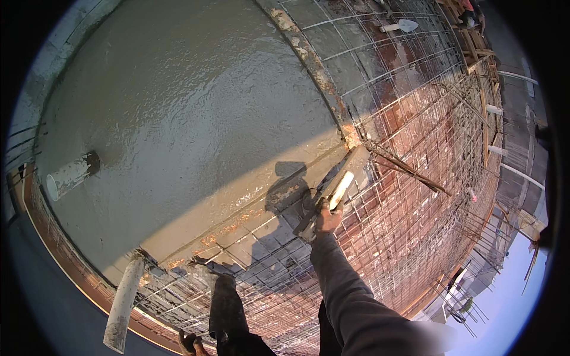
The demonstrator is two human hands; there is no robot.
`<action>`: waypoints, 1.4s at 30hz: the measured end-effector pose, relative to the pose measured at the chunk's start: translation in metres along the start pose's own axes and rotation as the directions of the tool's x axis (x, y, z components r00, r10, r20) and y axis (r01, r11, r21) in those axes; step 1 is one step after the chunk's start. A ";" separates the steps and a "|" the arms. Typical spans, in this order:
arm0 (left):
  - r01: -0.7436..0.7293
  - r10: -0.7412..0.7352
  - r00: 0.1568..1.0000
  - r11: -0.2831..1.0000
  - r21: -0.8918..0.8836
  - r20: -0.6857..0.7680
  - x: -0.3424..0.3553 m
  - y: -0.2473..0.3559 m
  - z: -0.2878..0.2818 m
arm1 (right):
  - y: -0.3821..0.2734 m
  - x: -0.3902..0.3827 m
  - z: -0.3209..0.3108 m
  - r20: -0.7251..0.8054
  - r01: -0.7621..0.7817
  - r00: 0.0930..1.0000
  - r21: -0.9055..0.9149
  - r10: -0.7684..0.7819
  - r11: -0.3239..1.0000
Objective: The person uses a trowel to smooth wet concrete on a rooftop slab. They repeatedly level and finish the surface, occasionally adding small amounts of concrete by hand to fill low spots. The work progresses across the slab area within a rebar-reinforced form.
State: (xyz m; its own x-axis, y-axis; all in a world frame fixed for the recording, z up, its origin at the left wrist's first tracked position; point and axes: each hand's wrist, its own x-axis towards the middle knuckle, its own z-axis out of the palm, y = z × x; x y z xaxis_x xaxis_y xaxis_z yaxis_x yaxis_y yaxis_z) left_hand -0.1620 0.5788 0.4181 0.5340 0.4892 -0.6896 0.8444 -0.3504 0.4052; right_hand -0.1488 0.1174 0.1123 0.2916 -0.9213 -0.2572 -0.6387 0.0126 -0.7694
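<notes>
My right hand is closed around the pale handle of a long hand float. The float lies slantwise at the corner of the wet grey concrete, beside a mortar-crusted dividing strip. Under and beside it runs the steel rebar grid. My left hand shows only in part at the lower edge, low beside my leg. Its fingers look loosely bent and apart, with nothing visible in them. My boot stands on the mesh near the concrete's edge.
A pale pipe sticks up at the lower left; another pipe rises from the wet concrete. A trowel lies on the far mesh. Loose bars cross the grid to the right. Part of another person shows at upper right.
</notes>
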 end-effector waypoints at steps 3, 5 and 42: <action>-0.021 0.031 0.999 0.957 0.290 -0.028 -0.010 -0.016 -0.025 | 0.023 0.038 0.008 -0.094 0.018 0.994 -0.328 -0.051 0.945; -0.004 0.020 0.996 0.981 0.194 -0.083 -0.012 -0.035 -0.032 | 0.039 0.053 0.022 -0.077 -0.077 0.995 -0.298 0.057 0.951; -0.148 0.138 0.989 0.957 -0.250 -0.058 -0.025 -0.035 -0.177 | -0.268 -0.126 -0.437 0.667 0.541 0.726 -0.702 0.164 0.463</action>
State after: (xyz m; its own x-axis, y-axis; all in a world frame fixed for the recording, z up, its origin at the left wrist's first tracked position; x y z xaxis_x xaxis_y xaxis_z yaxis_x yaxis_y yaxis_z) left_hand -0.1976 0.7201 0.5271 0.6470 0.4820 -0.5908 0.7395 -0.2080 0.6402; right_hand -0.3258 0.0607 0.6060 0.5826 -0.4078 -0.7030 -0.6381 -0.7652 -0.0850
